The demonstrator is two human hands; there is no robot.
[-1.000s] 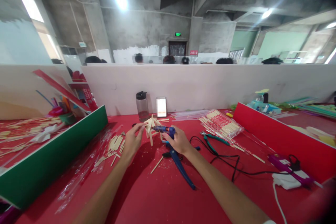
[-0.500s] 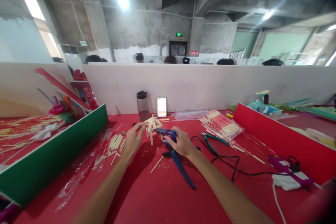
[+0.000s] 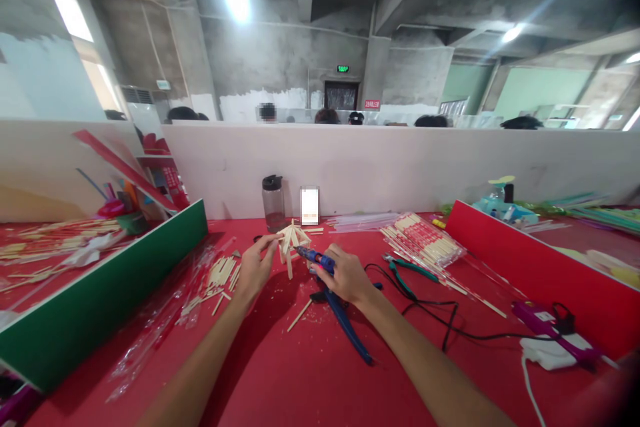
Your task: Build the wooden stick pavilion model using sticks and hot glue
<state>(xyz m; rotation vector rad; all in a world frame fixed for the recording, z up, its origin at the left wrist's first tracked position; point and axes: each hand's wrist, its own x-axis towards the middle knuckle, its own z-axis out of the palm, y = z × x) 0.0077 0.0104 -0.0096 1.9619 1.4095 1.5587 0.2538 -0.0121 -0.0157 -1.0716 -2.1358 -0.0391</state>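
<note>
The right hand (image 3: 347, 273) is grasping a blue hot-glue gun (image 3: 317, 258), its fingers wrapping around the handle and its nozzle pointing left at a small peaked structure of pale wooden sticks (image 3: 293, 238). The left hand (image 3: 256, 268) is pinching the left edge of that structure with its fingertips. The structure is sitting near the middle of the red tabletop (image 3: 280, 380), between the two hands, its stick legs reaching downward. Under the right hand, a tool with long dark-blue handles (image 3: 347, 330) is lying, and a single pale wooden stick (image 3: 299, 315) is slanting out beside it. Left of the left hand, a loose pile of short wooden sticks (image 3: 223, 275) is lying near crumpled clear plastic wrapping (image 3: 143, 340). Beyond the structure, a clear bottle with a black lid (image 3: 273, 203) is standing beside a phone with a lit white screen (image 3: 310, 205). To the right, green-handled pliers (image 3: 413, 269) are resting near a looping black cable (image 3: 455, 310) and a red-and-white printed pack of sticks (image 3: 425, 240). Farther out, a green panel (image 3: 110, 300) and a red panel (image 3: 540, 273) are flanking the workspace, and a white partition (image 3: 350, 163) is running behind.
</note>
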